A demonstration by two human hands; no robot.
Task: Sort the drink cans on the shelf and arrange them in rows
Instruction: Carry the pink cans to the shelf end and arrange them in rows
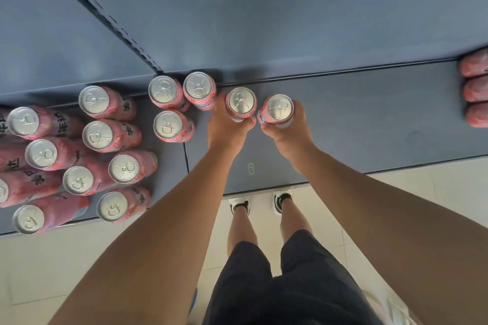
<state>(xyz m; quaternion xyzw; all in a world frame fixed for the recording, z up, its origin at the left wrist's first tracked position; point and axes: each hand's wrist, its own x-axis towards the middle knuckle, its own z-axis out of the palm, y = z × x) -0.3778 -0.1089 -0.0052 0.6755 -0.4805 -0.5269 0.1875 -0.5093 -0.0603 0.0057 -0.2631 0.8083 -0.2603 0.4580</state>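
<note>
Shelf (369, 113) and cans fill the upper part of the view: a dark grey shelf seen from above, with upright pink cans whose silver tops face the camera. The left hand (227, 126) grips the left can (242, 101) near the back edge, about midway along the shelf, with fingers curled round its far side and thumb on the near side. The right hand (287, 132) grips the right can (280, 109) the same way, just beside the first. The two cans are close but apart, and the thumbs nearly meet. Whether either can rests on the shelf or is lifted off it cannot be told. Left of the left can stands a trio (165, 90): two side by side at the back edge, one of them next to the left hand's fingers, and a third in front of them. Farther left, a cluster (97, 136) of some ten cans is spread unevenly from the back edge to the front edge at the left end. At the right end, three end cans (475, 88), cut off by the frame, line up from back toward front. A small label (250, 168) sits near the front edge between the forearms. Beyond that edge are a pale tiled floor (396, 192), two shoes (239, 204) and dark shorts (290, 285).
</note>
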